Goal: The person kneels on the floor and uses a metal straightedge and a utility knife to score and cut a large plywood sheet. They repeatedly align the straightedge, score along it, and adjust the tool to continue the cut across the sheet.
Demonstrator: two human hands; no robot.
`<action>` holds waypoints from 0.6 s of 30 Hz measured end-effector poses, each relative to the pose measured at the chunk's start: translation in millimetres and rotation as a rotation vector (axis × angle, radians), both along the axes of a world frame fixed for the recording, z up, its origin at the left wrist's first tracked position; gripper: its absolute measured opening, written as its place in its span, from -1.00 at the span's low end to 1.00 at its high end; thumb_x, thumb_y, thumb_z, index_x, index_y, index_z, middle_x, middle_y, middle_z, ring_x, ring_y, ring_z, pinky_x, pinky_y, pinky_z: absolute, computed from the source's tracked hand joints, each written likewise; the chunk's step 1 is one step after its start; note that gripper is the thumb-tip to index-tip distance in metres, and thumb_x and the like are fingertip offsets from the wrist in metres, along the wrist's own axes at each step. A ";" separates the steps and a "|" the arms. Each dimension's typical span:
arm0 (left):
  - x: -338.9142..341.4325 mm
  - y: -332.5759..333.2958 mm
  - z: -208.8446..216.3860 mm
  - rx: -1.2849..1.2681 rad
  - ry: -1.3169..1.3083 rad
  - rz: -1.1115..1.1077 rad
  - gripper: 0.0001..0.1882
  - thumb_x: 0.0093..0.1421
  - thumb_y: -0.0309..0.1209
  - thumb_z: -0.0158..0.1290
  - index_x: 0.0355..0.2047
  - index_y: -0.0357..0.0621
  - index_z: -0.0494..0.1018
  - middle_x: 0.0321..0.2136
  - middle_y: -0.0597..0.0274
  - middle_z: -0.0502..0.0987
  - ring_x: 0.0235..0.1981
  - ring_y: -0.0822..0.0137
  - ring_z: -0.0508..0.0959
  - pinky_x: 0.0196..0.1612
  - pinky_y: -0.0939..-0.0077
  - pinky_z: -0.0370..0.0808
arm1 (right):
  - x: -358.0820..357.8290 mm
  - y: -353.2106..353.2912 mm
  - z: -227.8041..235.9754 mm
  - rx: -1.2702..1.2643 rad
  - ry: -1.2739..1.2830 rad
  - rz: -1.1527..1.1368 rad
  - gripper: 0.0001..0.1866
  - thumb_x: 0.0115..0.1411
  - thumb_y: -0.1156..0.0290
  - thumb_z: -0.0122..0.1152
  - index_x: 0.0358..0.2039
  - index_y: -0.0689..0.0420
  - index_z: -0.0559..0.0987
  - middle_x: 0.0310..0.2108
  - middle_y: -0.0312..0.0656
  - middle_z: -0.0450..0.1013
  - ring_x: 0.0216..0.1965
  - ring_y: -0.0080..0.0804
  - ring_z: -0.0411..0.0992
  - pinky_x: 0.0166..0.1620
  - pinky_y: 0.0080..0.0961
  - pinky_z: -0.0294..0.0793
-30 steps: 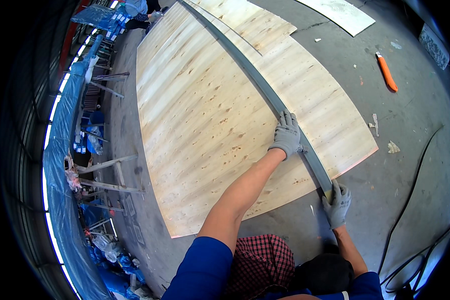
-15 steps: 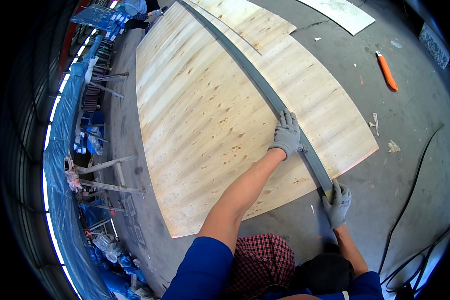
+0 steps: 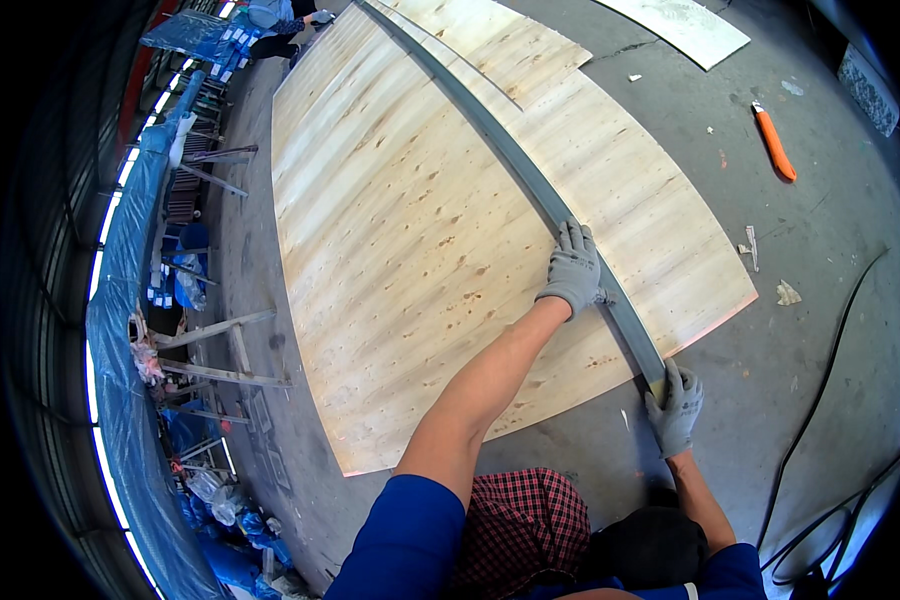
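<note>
A long grey straight bar (image 3: 511,153), like a metal straightedge, lies lengthwise across a large sheet of pale, knotty plywood (image 3: 410,270). My left hand (image 3: 575,268), in a grey work glove, presses on the bar with its fingers over the top and the thumb out at the right side. Past the sheet's near edge juts the bar's near end. My right hand (image 3: 676,408), also gloved in grey, holds that end between thumb and fingers. The undersides of both hands are hidden.
An orange-handled knife (image 3: 773,145) lies on the concrete floor at the right, near small scraps and a black cable (image 3: 820,385). A pale board (image 3: 682,25) rests at the back. Trestle legs (image 3: 220,330) and blue-wrapped goods stand left. Another person (image 3: 282,25) crouches at the far end.
The other person's gloved hand at the far end has shifted slightly. My hands, the bar and the plywood stay where they were.
</note>
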State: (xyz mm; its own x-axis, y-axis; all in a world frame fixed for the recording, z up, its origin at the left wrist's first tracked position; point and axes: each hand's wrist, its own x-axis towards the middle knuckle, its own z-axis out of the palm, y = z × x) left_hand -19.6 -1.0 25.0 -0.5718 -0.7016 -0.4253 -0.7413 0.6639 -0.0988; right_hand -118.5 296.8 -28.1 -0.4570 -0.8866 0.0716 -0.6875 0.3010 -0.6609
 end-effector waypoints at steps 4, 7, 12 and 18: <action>-2.8 1.0 3.1 0.013 -0.003 0.009 0.46 -0.23 0.36 0.25 0.30 -0.64 -0.13 0.32 -0.54 -0.12 0.38 -0.35 -0.08 0.30 0.08 0.21 | -0.5 -0.2 -0.2 0.002 -0.001 -0.003 -0.23 -0.12 0.36 0.36 0.20 0.01 0.39 -0.10 -0.12 0.34 -0.06 -0.10 0.31 0.02 -0.17 0.28; 1.5 0.1 0.7 -0.009 -0.014 0.004 0.46 -0.24 0.37 0.25 0.29 -0.64 -0.13 0.32 -0.53 -0.11 0.38 -0.35 -0.08 0.30 0.08 0.22 | 1.6 -1.1 0.7 0.001 -0.008 0.002 -0.23 -0.13 0.37 0.37 0.20 0.01 0.39 -0.10 -0.12 0.34 -0.06 -0.11 0.31 0.02 -0.18 0.28; -1.9 0.4 3.1 0.007 0.002 0.013 0.47 -0.24 0.37 0.25 0.30 -0.64 -0.14 0.32 -0.53 -0.11 0.38 -0.34 -0.07 0.30 0.10 0.22 | -0.7 -0.9 2.1 -0.005 -0.006 0.000 -0.22 -0.13 0.38 0.37 0.20 0.01 0.39 -0.10 -0.12 0.35 -0.07 -0.11 0.31 0.02 -0.18 0.29; -2.5 1.0 8.3 0.014 -0.019 0.020 0.47 -0.24 0.38 0.25 0.30 -0.64 -0.14 0.32 -0.53 -0.12 0.38 -0.34 -0.08 0.31 0.10 0.21 | 0.0 -1.5 2.0 -0.025 -0.007 0.003 -0.22 -0.14 0.40 0.36 0.20 0.01 0.39 -0.11 -0.13 0.35 -0.07 -0.11 0.31 0.01 -0.18 0.29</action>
